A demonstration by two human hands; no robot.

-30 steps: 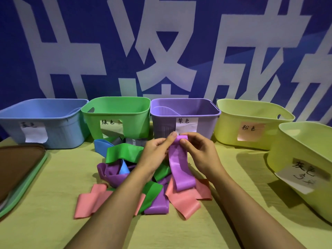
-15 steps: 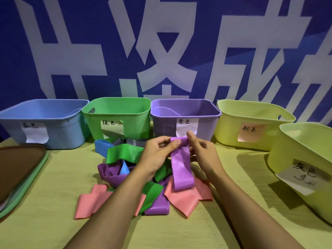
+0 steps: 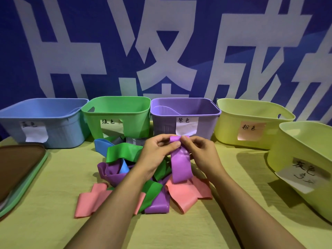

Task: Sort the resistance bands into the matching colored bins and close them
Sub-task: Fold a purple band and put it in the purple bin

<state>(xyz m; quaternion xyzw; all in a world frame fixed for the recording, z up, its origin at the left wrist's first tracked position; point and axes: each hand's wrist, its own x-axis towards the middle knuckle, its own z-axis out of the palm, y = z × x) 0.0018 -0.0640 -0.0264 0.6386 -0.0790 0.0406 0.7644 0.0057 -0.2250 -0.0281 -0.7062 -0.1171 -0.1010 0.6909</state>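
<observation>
A purple resistance band (image 3: 181, 164) hangs in a loop above the pile. My left hand (image 3: 158, 151) and my right hand (image 3: 201, 151) both pinch its top edge, just in front of the purple bin (image 3: 185, 112). Below lies a heap of bands: green (image 3: 124, 151), blue (image 3: 100, 143), purple (image 3: 109, 172) and pink (image 3: 185, 194). A blue bin (image 3: 59, 126), a green bin (image 3: 116, 114), a yellow bin with a pink label (image 3: 231, 123) and a yellow bin with a grey-word label (image 3: 294, 150) stand open in a row.
Stacked lids (image 3: 19, 169), brown on top of green, lie at the left table edge. A blue banner with white characters hangs behind the bins. A yellow-green cloth (image 3: 45, 227) covers the table.
Both hands have lifted the purple band slightly, so its lower loop now hangs higher over the pink band. The pile and bins have not moved.
</observation>
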